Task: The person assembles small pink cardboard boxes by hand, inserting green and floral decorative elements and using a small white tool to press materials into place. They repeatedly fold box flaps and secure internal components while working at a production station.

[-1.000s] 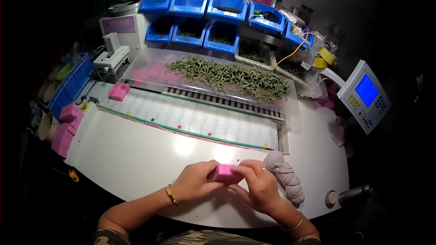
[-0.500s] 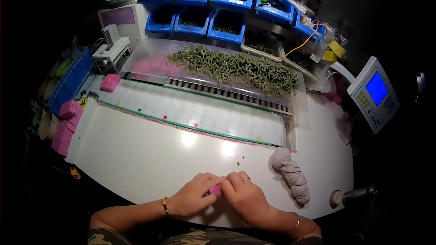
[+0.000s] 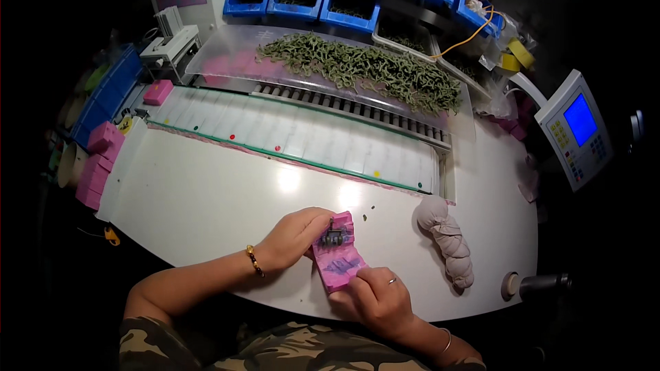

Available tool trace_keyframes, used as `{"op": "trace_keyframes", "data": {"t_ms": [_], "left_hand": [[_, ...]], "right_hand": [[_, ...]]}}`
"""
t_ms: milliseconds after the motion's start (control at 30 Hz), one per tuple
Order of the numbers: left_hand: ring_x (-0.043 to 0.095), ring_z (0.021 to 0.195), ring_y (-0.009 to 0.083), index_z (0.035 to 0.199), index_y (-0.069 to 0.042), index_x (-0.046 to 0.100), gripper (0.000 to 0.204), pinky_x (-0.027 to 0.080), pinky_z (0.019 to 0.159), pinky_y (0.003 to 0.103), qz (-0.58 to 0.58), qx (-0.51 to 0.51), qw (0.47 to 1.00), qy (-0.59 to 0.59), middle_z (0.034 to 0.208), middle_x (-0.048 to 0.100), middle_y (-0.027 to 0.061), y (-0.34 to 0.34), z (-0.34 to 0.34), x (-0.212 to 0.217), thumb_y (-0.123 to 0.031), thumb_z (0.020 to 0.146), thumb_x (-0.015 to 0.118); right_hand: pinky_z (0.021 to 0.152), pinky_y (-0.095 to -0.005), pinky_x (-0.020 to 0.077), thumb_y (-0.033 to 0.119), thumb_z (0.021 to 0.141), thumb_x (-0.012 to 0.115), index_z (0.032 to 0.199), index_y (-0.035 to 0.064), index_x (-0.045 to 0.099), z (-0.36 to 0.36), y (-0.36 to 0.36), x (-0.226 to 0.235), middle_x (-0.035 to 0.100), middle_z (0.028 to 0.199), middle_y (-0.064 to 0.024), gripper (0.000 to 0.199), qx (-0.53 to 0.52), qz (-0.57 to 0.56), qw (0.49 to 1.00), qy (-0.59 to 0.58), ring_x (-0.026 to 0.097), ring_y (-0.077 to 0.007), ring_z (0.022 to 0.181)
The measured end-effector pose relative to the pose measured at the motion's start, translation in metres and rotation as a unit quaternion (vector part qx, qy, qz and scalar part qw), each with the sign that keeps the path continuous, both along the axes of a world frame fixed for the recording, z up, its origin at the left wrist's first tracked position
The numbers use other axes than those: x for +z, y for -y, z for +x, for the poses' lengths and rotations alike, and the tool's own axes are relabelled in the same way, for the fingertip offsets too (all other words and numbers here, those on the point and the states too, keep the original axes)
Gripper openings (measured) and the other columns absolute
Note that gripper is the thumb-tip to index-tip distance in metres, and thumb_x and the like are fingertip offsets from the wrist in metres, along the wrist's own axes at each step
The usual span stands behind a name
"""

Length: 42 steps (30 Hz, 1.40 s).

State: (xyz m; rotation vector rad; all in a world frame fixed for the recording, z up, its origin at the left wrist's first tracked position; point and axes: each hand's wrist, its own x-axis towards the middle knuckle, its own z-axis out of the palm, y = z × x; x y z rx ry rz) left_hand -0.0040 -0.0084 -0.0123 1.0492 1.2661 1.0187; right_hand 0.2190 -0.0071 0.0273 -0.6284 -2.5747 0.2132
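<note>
A pink rubber mould (image 3: 338,266) is spread apart between my hands near the table's front edge. A small dark green moulded piece (image 3: 335,237) sits in its upper half, and the lower half shows bluish marks. My left hand (image 3: 294,235) grips the mould's upper left side, thumb along the edge. At the lower right corner, my right hand (image 3: 383,295) pinches the other half with curled fingers. Right of the hands lies a twisted, tied beige cloth bundle (image 3: 448,240). Tiny dark green scraps (image 3: 365,218) rest on the table beyond the mould.
A white belt (image 3: 302,141) with green edging crosses the table. Behind it, a clear tray (image 3: 206,51) holds many curly green pieces (image 3: 371,72), below blue bins (image 3: 347,14). Pink moulds (image 3: 96,172) stack at left. At right are a control panel (image 3: 577,124) and a nozzle (image 3: 512,285).
The pink mould, earlier mostly covered by my hands, is now opened out, showing the dark green piece. My right hand has moved down and right, my left slightly up. The view has tilted downward.
</note>
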Motion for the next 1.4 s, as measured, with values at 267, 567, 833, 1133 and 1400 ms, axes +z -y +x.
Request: {"op": "trace_keyframes", "data": {"t_ms": [267,567,833,1133,1400], "left_hand": [[0.058,0.071,0.0071,0.116,-0.001,0.063,0.028,0.05,0.06,0.023,-0.043,-0.003,0.997,0.059,0.087,0.063,0.0016,0.001,-0.006,0.005,-0.023,0.102,0.051],[0.055,0.079,0.0049,0.113,0.0,0.064,0.024,0.047,0.069,0.021,-0.009,0.007,0.998,0.056,0.088,0.063,0.0003,0.009,-0.001,0.014,-0.018,0.101,0.052],[0.054,0.08,0.0045,0.114,0.001,0.063,0.022,0.046,0.071,0.021,0.012,0.016,0.997,0.075,0.091,0.063,-0.0001,0.01,0.003,0.014,-0.012,0.101,0.053],[0.057,0.085,0.0057,0.113,0.002,0.064,0.022,0.048,0.076,0.022,0.025,0.028,0.998,0.058,0.096,0.065,0.0015,0.008,0.002,0.006,-0.013,0.101,0.053],[0.056,0.087,0.0055,0.112,0.001,0.064,0.022,0.047,0.079,0.022,0.01,0.043,0.996,0.074,0.097,0.065,0.001,0.005,0.003,0.002,-0.014,0.101,0.053]], "right_hand": [[0.058,-0.0363,0.0423,0.01,0.083,0.072,0.088,0.0044,0.06,-0.021,-0.019,-0.011,0.055,0.073,-0.0104,0.014,-0.04,0.026,0.999,0.012,0.054,-0.027,0.063],[0.05,-0.0311,0.0481,0.007,0.081,0.063,0.117,0.0078,0.063,-0.036,-0.031,-0.018,0.054,0.091,-0.006,0.036,-0.07,-0.009,0.994,-0.082,0.057,-0.0195,0.058],[0.05,-0.0317,0.0473,0.007,0.079,0.062,0.104,0.0095,0.063,-0.037,-0.033,-0.012,0.052,0.09,-0.0061,0.025,-0.057,-0.007,0.998,-0.04,0.057,-0.0193,0.058],[0.051,-0.0302,0.0477,0.007,0.079,0.063,0.1,0.0071,0.062,-0.041,-0.033,-0.012,0.055,0.094,-0.0059,0.021,-0.066,0.011,0.997,-0.045,0.059,-0.0188,0.059],[0.053,-0.0301,0.0481,0.009,0.081,0.062,0.096,0.0071,0.059,-0.042,-0.031,-0.011,0.057,0.098,-0.0059,0.016,-0.079,0.009,0.996,-0.048,0.06,-0.0195,0.062]]}}
